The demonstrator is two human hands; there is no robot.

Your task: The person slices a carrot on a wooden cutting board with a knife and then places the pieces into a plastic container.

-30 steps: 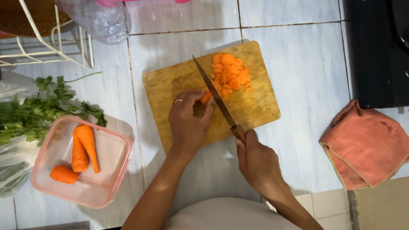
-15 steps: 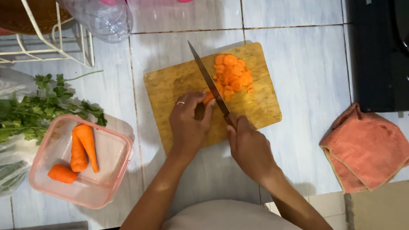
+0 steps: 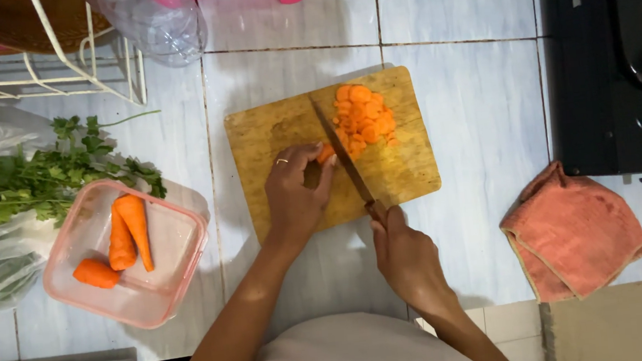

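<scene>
A wooden cutting board (image 3: pixel 405 173) lies on the tiled counter. My left hand (image 3: pixel 295 194) presses a short piece of carrot (image 3: pixel 326 154) against the board, fingers curled over it. My right hand (image 3: pixel 405 254) grips the handle of a knife (image 3: pixel 343 154); its blade lies across the board right beside the carrot piece. A heap of chopped carrot (image 3: pixel 363 115) sits at the board's far right corner.
A pink plastic container (image 3: pixel 167 283) with three carrots (image 3: pixel 121 240) stands left of the board, leafy herbs (image 3: pixel 50 177) in plastic bags beyond it. A folded orange cloth (image 3: pixel 573 232) lies to the right, a black stove (image 3: pixel 612 62) behind it. A wire rack (image 3: pixel 41 73) sits far left.
The knife blade has shifted slightly along the board while cutting, and my right hand has moved with it. My left hand stays on the carrot piece.
</scene>
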